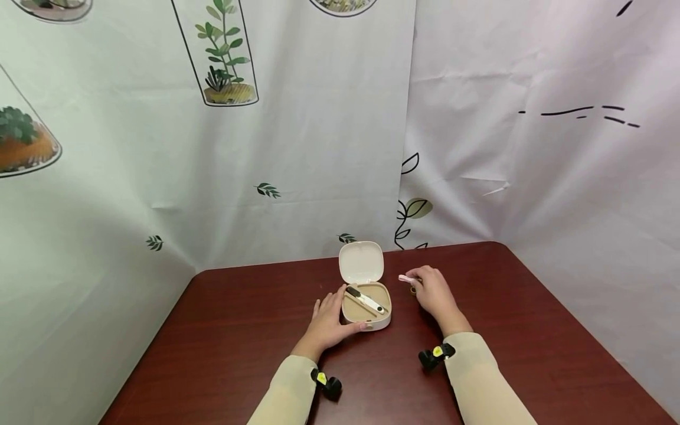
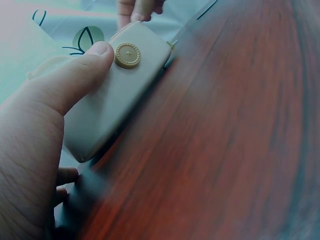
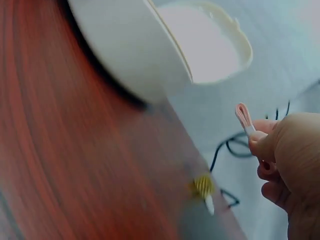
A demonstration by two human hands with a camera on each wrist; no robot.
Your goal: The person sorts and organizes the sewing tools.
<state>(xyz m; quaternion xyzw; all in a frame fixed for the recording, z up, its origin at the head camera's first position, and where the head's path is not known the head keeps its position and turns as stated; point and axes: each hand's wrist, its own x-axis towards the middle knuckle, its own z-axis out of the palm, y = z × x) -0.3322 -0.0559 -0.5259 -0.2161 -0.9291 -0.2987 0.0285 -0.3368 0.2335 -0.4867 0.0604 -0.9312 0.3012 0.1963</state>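
A small cream case [image 1: 381, 324] stands on the table, its lid [image 1: 361, 262] raised at the back. Across its beige inner tray [image 1: 353, 307] lies a slim white tool with a black end [image 1: 366, 300]. My left hand [image 1: 327, 321] grips the case's left side, with the thumb [image 2: 92, 67] on the front beside a round gold button [image 2: 128, 55]. To the right of the case, my right hand [image 1: 437, 293] pinches a folded pink strip with a white band [image 3: 243, 116] between thumb and fingers, above the table. The fingers partly hide the strip.
Near my right hand, a small yellow ribbed thing with a white tip [image 3: 203, 185] is on the table, blurred. The reddish-brown wooden table [image 1: 239, 342] ends at a patterned white cloth backdrop [image 1: 319, 147]. Dark cameras are strapped to both wrists.
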